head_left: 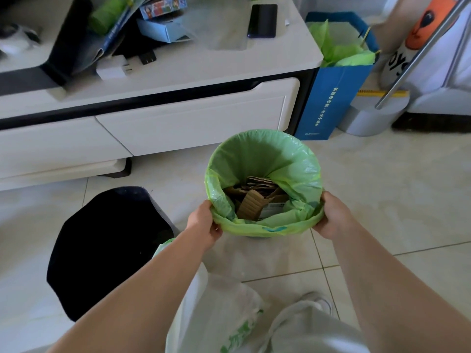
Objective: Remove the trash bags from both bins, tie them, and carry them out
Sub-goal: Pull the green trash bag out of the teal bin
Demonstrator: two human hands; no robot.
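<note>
Gripping green trash bag rim: left hand and right hand clamped on opposite near sides | bag sat lining bin on floor, cardboard inside | step: freeing liner | next: likely peel rim off, lift straight up

Bare forearms, light grey trousers, white shoe

green trash bag: you see it lining a round bin on the floor, mouth open, rim folded over the edge
contents: torn cardboard pieces at the bottom
black bin: beside it, empty-looking, dark inside
</note>
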